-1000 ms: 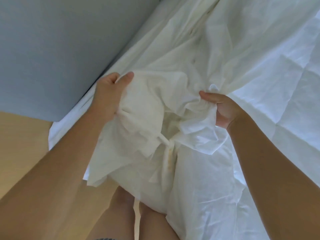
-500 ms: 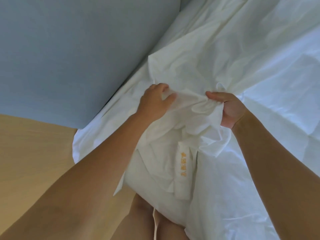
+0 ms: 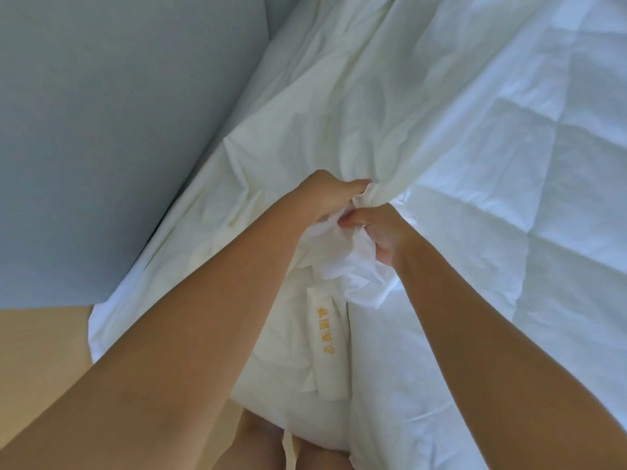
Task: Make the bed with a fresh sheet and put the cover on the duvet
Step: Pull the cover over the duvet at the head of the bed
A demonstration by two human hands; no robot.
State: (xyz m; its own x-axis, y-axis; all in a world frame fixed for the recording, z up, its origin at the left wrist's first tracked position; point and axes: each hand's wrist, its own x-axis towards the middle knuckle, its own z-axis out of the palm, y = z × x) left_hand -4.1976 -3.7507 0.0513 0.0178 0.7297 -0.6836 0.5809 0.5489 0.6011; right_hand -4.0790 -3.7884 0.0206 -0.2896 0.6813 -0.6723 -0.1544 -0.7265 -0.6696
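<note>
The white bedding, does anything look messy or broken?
Only messy, not broken. The white bedding is scrunched into a crumpled wad where the left hand and right hand grip it close together, and a label with orange writing hangs just below. No tear, stain or spill shows.

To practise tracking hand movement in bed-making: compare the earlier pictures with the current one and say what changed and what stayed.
The left hand moved right along the bunched white fabric until it met the right hand; both now grip the same gathered spot. A label with orange writing came into view below them. The right hand kept its grip; the quilted duvet stayed spread on the right.
</note>
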